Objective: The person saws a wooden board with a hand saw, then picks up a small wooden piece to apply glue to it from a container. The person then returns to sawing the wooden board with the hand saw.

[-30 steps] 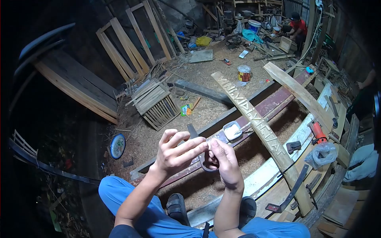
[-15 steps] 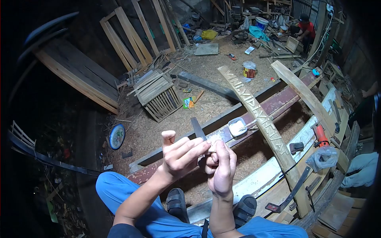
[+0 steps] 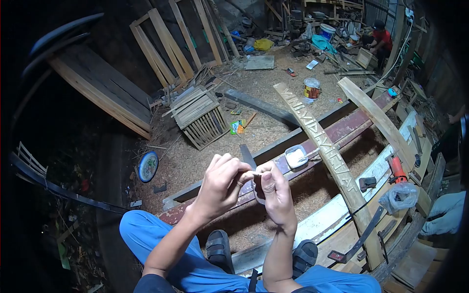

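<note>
My left hand (image 3: 221,183) and my right hand (image 3: 277,193) meet in front of me, fingers closed in a pinch. Between their fingertips is a small pale piece (image 3: 256,173), too small and too covered to name. Just beyond my hands a dark flat strip (image 3: 246,155) sticks up into view, its lower end hidden. To the right, a square tub of white paste (image 3: 295,157) with a stick in it sits on the reddish beam (image 3: 337,132). A long wooden board with raised carved letters (image 3: 320,139) lies across the beams.
A curved plank (image 3: 373,112) crosses the beams farther right. Nearby are a red power tool (image 3: 396,168), a plastic bag (image 3: 398,196) and a dark strap-like bar (image 3: 364,237). A slatted crate (image 3: 200,117) and a paint can (image 3: 311,90) stand on the shaving-covered floor. A person (image 3: 378,41) crouches far back.
My left hand's fingers, stretched out before, are now curled in toward the small piece. My right hand has turned slightly, its thumb now upright. The view has shifted a little.
</note>
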`<state>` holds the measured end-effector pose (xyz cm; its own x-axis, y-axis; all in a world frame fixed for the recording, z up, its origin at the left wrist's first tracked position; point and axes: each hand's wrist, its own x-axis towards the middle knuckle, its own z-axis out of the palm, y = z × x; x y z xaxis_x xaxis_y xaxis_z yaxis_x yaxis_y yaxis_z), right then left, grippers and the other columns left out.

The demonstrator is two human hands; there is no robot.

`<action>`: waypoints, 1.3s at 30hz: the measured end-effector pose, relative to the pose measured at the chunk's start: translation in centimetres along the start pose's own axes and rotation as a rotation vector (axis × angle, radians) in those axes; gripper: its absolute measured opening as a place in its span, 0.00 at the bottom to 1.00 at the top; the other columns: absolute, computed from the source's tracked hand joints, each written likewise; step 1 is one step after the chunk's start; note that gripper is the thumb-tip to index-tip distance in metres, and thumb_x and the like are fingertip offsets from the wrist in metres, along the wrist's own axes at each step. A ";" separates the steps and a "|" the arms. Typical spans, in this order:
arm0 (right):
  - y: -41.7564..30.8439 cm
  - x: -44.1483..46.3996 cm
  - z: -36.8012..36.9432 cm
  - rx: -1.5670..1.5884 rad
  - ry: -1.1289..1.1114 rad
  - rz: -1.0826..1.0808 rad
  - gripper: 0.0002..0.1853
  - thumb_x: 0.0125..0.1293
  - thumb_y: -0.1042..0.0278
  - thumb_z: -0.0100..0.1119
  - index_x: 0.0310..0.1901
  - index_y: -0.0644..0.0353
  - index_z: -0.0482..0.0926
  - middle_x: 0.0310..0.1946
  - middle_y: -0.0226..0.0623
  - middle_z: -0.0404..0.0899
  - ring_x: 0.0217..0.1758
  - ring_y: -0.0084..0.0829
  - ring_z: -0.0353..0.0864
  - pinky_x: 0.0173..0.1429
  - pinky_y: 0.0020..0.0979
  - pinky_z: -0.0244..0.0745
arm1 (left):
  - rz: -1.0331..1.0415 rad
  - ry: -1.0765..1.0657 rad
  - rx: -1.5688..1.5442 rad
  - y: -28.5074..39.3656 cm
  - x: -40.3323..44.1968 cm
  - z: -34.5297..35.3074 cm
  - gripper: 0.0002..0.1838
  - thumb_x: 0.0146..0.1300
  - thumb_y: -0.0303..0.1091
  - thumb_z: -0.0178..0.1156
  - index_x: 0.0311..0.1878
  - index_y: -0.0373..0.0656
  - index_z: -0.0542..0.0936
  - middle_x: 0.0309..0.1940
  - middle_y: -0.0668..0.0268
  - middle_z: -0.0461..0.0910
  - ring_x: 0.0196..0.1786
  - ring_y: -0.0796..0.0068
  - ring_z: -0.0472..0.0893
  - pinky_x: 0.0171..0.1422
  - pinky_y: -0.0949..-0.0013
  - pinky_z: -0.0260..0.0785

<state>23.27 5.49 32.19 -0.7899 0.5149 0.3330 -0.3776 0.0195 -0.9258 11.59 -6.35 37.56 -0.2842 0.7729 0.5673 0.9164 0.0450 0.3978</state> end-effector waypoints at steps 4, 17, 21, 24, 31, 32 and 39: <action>-0.9 0.0 0.6 -0.078 0.035 -0.171 0.15 0.83 0.58 0.50 0.42 0.62 0.75 0.27 0.31 0.70 0.31 0.20 0.68 0.36 0.29 0.68 | -0.114 -0.071 -0.135 1.0 0.0 -0.6 0.11 0.72 0.35 0.60 0.37 0.37 0.78 0.31 0.57 0.75 0.34 0.57 0.71 0.42 0.59 0.60; 1.5 -0.4 1.3 0.455 -0.069 0.221 0.19 0.81 0.53 0.52 0.33 0.57 0.70 0.24 0.18 0.63 0.27 0.10 0.59 0.29 0.20 0.56 | -0.402 0.030 -0.238 1.1 0.1 1.9 0.21 0.78 0.35 0.56 0.26 0.33 0.75 0.16 0.61 0.70 0.19 0.74 0.68 0.25 0.65 0.59; 1.5 -0.6 1.9 0.542 -0.052 0.274 0.19 0.81 0.51 0.51 0.33 0.55 0.68 0.23 0.18 0.62 0.24 0.10 0.58 0.25 0.19 0.54 | -0.555 0.061 -0.335 1.3 0.4 2.0 0.26 0.79 0.38 0.56 0.22 0.33 0.73 0.13 0.69 0.69 0.21 0.88 0.65 0.23 0.69 0.58; 1.1 -0.8 2.8 0.564 0.042 0.281 0.19 0.82 0.53 0.49 0.33 0.54 0.67 0.22 0.18 0.60 0.23 0.10 0.56 0.25 0.18 0.53 | -0.651 0.049 -0.423 1.6 0.4 2.3 0.26 0.80 0.39 0.55 0.22 0.34 0.74 0.14 0.72 0.72 0.21 0.89 0.68 0.22 0.70 0.60; 2.1 -1.4 4.8 0.623 0.247 0.320 0.18 0.82 0.55 0.44 0.31 0.53 0.66 0.23 0.18 0.58 0.22 0.11 0.55 0.23 0.18 0.52 | -0.714 0.040 -0.554 0.6 -0.5 3.2 0.28 0.83 0.45 0.50 0.22 0.41 0.75 0.15 0.74 0.74 0.18 0.90 0.71 0.20 0.77 0.60; 2.4 -1.4 5.0 0.625 0.246 0.321 0.18 0.82 0.55 0.44 0.31 0.53 0.66 0.23 0.18 0.58 0.22 0.11 0.55 0.23 0.18 0.52 | -0.716 0.040 -0.552 0.4 -0.7 3.2 0.28 0.83 0.45 0.50 0.22 0.41 0.75 0.15 0.74 0.74 0.18 0.90 0.71 0.20 0.77 0.60; 4.2 0.3 2.9 0.625 0.155 0.297 0.17 0.82 0.57 0.44 0.31 0.53 0.65 0.26 0.20 0.60 0.25 0.11 0.56 0.25 0.18 0.51 | -0.721 -0.123 -0.566 -1.0 -0.5 3.3 0.26 0.83 0.48 0.49 0.35 0.34 0.77 0.26 0.70 0.79 0.32 0.84 0.74 0.36 0.71 0.71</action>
<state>20.00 3.20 28.90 -0.8423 0.5389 0.0105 -0.4002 -0.6122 -0.6820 11.71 -4.73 34.46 -0.6710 0.7412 -0.0219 0.2458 0.2503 0.9364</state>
